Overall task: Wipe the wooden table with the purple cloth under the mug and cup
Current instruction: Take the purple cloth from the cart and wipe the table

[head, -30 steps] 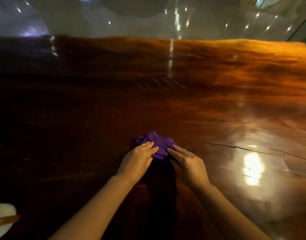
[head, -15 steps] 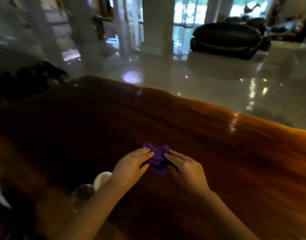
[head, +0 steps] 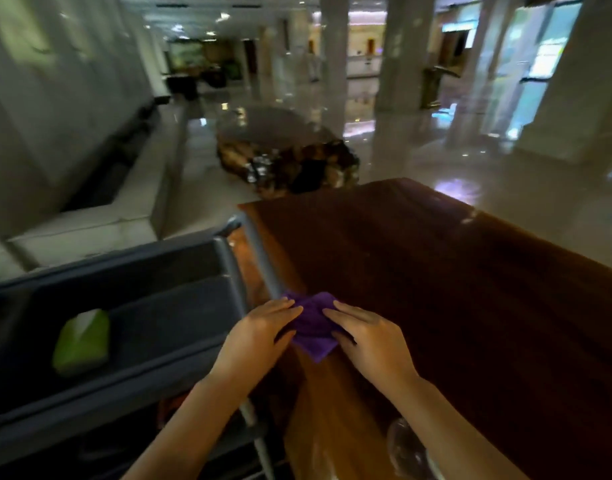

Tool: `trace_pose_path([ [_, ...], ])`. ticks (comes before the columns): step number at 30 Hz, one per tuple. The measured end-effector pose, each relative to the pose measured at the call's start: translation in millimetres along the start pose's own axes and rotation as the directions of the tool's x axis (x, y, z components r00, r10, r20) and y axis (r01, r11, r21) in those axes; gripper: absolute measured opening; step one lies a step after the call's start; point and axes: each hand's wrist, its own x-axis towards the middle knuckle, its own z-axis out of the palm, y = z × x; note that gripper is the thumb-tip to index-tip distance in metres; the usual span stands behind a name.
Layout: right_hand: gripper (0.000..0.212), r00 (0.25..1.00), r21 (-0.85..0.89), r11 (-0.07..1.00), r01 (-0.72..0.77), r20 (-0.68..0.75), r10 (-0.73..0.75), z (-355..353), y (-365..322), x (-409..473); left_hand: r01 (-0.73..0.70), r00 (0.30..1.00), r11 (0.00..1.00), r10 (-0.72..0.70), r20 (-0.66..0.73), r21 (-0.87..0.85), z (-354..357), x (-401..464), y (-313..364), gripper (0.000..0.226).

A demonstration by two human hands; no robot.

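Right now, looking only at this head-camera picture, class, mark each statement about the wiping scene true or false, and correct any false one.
1. Both hands rest on the purple cloth. True: the left hand and right hand each have fingers on it.
2. The cloth lies near the wooden table's left edge. True.
3. A mug stands on the cloth. False: only the hands touch it.
4. The green packet lies on the table. False: it sits in the dark cart beside the table.
5. The cloth is green. False: it is purple.
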Motion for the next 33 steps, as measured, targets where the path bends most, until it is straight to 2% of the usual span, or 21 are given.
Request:
trace_pose_path([
  [8,0.039,0.967,0.143,0.980,0.142,0.190,-0.168,117,-66,91,0.212,0.977,0.977,-0.212,-0.018,0.024,-37,-30,-134,0.042],
  [11,0.039,0.929,0.141,0.975,0.171,0.307,-0.208,149,-73,97,0.268,0.963,0.963,-0.268,-0.008,-0.034,-30,-46,-162,0.040],
  [16,0.044,0.872,0.087,0.979,0.183,0.446,-0.202,180,-71,90,0.360,0.932,0.933,-0.358,0.047,-0.030,1,-69,-187,0.044],
  [20,0.049,0.880,0.053,0.977,0.208,0.426,-0.210,188,-71,82,0.302,0.953,0.953,-0.302,0.019,-0.023,16,-78,-191,0.050],
  [26,0.052,0.893,0.013,0.975,0.220,0.399,-0.207,180,-71,73,0.228,0.965,0.962,-0.244,0.098,0.147,17,-87,-195,0.054],
  [33,0.046,0.956,-0.085,0.978,0.190,0.242,-0.165,118,-52,68,0.131,0.988,0.990,-0.135,0.073,0.057,-1,-29,-161,0.048],
])
